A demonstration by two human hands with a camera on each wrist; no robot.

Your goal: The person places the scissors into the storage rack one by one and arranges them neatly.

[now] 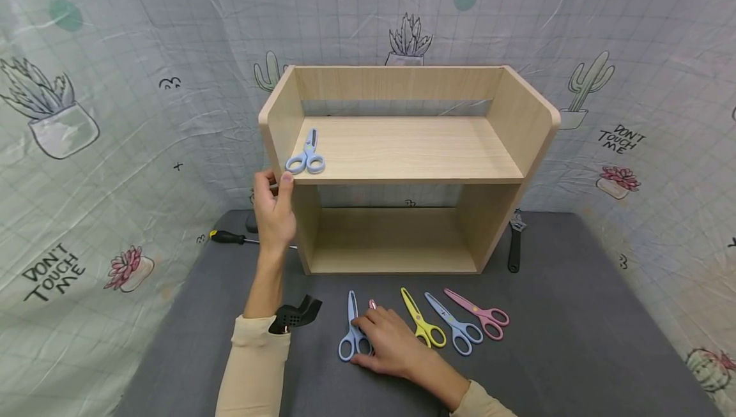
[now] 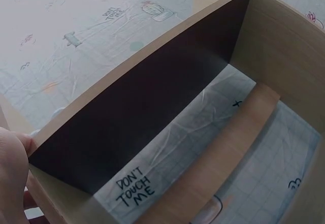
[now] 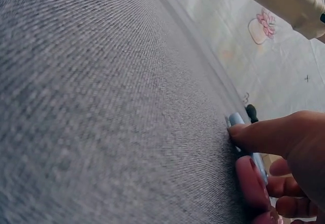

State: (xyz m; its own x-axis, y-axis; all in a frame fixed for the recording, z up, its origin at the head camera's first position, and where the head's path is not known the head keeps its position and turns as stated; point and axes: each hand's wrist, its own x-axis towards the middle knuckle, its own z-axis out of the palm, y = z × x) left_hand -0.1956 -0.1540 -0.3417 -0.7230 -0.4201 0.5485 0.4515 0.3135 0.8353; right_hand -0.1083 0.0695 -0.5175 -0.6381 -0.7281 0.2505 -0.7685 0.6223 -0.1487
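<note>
At the left side of a two-tier wooden shelf [image 1: 402,181], my left hand [image 1: 275,212] grips the side panel, thumb at the front edge of the upper board. Light blue scissors [image 1: 310,149] lie on that board just above the thumb. My right hand [image 1: 397,343] is low over the table, thumb and index finger around the handle of a second pair of blue scissors [image 1: 352,315]. Pink scissors [image 3: 251,183] are beside these, mostly covered by the hand in the head view. Right of the hand lie yellow scissors [image 1: 422,318], more blue scissors [image 1: 451,320] and more pink scissors [image 1: 474,310].
A screwdriver [image 1: 227,237] with a black and yellow handle lies left of the shelf, partly behind my left arm. To the shelf's right is an adjustable wrench [image 1: 515,244]. The grey tabletop [image 1: 563,340] is backed by patterned cloth [image 1: 190,117].
</note>
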